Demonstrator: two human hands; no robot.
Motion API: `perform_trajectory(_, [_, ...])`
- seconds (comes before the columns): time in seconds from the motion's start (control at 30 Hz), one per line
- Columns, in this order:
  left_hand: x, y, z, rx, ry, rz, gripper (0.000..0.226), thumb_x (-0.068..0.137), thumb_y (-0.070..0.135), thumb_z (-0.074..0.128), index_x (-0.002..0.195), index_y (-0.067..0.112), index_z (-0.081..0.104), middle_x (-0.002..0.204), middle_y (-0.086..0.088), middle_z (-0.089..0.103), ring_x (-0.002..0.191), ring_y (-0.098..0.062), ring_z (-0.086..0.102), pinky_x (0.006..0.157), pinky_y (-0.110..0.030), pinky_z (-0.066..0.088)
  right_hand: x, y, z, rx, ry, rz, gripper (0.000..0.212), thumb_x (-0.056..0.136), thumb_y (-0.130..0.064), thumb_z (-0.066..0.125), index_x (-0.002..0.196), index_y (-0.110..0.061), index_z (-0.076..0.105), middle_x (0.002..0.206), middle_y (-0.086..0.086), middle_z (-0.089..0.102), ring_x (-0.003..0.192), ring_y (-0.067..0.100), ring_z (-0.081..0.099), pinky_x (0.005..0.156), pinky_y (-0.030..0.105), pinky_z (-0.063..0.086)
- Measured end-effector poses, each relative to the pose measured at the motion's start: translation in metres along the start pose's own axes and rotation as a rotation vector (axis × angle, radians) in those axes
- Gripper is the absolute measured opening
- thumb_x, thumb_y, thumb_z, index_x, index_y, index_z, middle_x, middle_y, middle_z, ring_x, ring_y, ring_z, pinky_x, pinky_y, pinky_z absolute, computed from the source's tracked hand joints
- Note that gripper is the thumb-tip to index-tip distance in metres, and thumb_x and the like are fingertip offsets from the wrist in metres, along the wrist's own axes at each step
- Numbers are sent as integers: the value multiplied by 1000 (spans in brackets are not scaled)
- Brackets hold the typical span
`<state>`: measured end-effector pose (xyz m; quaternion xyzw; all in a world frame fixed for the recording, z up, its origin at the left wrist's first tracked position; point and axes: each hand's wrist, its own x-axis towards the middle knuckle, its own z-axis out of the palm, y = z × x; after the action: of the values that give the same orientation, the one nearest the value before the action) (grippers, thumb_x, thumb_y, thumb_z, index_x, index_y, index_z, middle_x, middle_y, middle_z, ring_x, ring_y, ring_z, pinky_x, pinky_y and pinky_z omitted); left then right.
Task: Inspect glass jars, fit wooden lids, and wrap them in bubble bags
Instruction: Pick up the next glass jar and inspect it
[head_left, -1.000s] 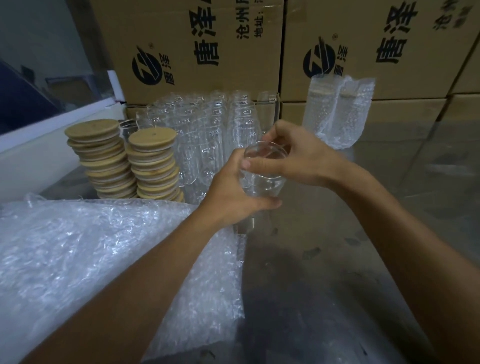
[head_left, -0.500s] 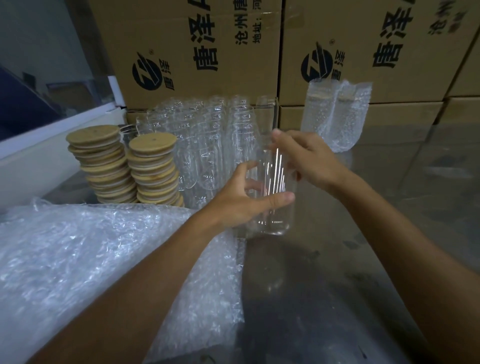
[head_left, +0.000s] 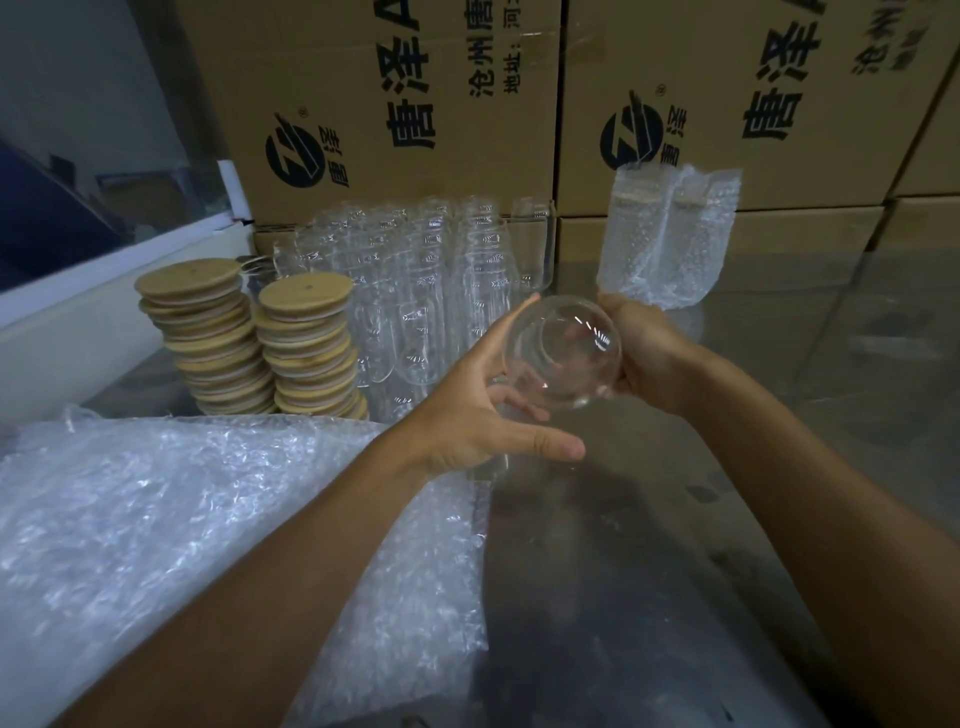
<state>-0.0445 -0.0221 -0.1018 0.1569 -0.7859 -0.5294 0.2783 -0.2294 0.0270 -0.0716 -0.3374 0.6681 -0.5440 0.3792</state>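
Note:
I hold a clear glass jar (head_left: 563, 353) in the air above the table, tipped on its side so one round end faces me. My right hand (head_left: 649, 353) grips it from the right, fingers curled behind the glass. My left hand (head_left: 467, 421) cradles its left side with spread, fairly straight fingers, and the thumb sticks out below, off the glass. Two stacks of round wooden lids (head_left: 306, 343) stand to the left. A heap of bubble bags (head_left: 182, 519) lies at the lower left.
Several bare glass jars (head_left: 415, 280) stand in rows behind my hands. Two jars wrapped in bubble bags (head_left: 665, 234) lean against cardboard boxes (head_left: 389, 104) at the back. The shiny table top (head_left: 649, 597) stretches to the right. A white ledge (head_left: 104, 312) borders the left.
The jar stood upright between my hands half a second ago; now it is lifted and tipped end-on toward me. My right hand has shifted from its top to its right side.

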Motion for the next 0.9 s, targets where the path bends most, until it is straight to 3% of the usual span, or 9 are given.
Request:
perform_trajectory(0.1, [2, 2, 2, 17, 80, 34, 97, 57, 25, 91, 138, 45, 41, 99, 26, 67, 85, -3, 69, 72, -17, 53, -4, 0, -1, -80, -57, 7, 44, 110, -34, 31, 110, -6, 65, 51, 6, 64, 34, 15, 55, 33, 18, 38])
perform_trajectory(0.17, [1, 6, 2, -2, 122, 31, 88, 60, 30, 93, 132, 49, 45, 94, 22, 65, 82, -2, 68, 64, -17, 52, -7, -5, -1, -139, -47, -26, 42, 109, -35, 33, 109, -8, 66, 58, 6, 68, 36, 17, 56, 36, 19, 41])
perform_trajectory(0.27, [-1, 11, 0, -61, 164, -39, 83, 58, 49, 83, 133, 47, 47, 111, 5, 56, 88, -15, 70, 57, -29, 55, -10, -16, -3, -303, 34, -115, 34, 105, -39, 40, 108, -18, 67, 66, -2, 72, 36, 19, 58, 37, 20, 43])
perform_trajectory(0.37, [-1, 12, -2, -124, 201, -56, 74, 63, 57, 75, 129, 34, 48, 131, -1, 52, 96, -24, 71, 55, -36, 57, -15, -22, -1, -455, 34, -219, 53, 104, -60, 34, 96, -18, 65, 79, 1, 74, 37, 13, 61, 36, 19, 43])
perform_trajectory(0.5, [-2, 12, -1, -159, 222, -66, 73, 65, 57, 72, 126, 28, 45, 131, -1, 52, 91, -30, 73, 50, -36, 55, -24, -30, 0, -654, -57, -330, 71, 104, -62, 23, 124, -7, 63, 113, 16, 71, 46, 20, 68, 42, 23, 50])
perform_trajectory(0.57, [-3, 13, -2, -155, 228, -64, 78, 64, 57, 73, 132, 35, 41, 126, -1, 54, 85, -30, 73, 49, -34, 52, -30, -36, -1, -661, -92, -368, 64, 107, -54, 27, 121, -3, 64, 106, 11, 71, 47, 21, 69, 44, 26, 53])
perform_trajectory(0.67, [-4, 15, 0, -124, 218, -48, 73, 64, 57, 74, 128, 40, 42, 126, -3, 53, 68, -31, 70, 47, -33, 50, -39, -45, -2, -680, -61, -535, 32, 109, -22, 39, 101, -5, 65, 68, 4, 65, 47, 20, 69, 43, 28, 52])
perform_trajectory(0.77, [-4, 14, 1, -116, 227, -46, 69, 63, 55, 76, 122, 34, 47, 137, -1, 51, 57, -38, 65, 47, -32, 50, -44, -49, -1, -702, -84, -599, 30, 107, -7, 37, 112, -14, 66, 75, 2, 66, 52, 18, 71, 45, 21, 52])
perform_trajectory(0.9, [-5, 13, 0, -111, 249, -39, 70, 64, 54, 77, 122, 32, 46, 138, 1, 51, 50, -38, 63, 44, -31, 49, -51, -52, 0, -739, -114, -675, 33, 107, -7, 36, 123, -12, 65, 90, -2, 69, 54, 15, 71, 49, 14, 49])
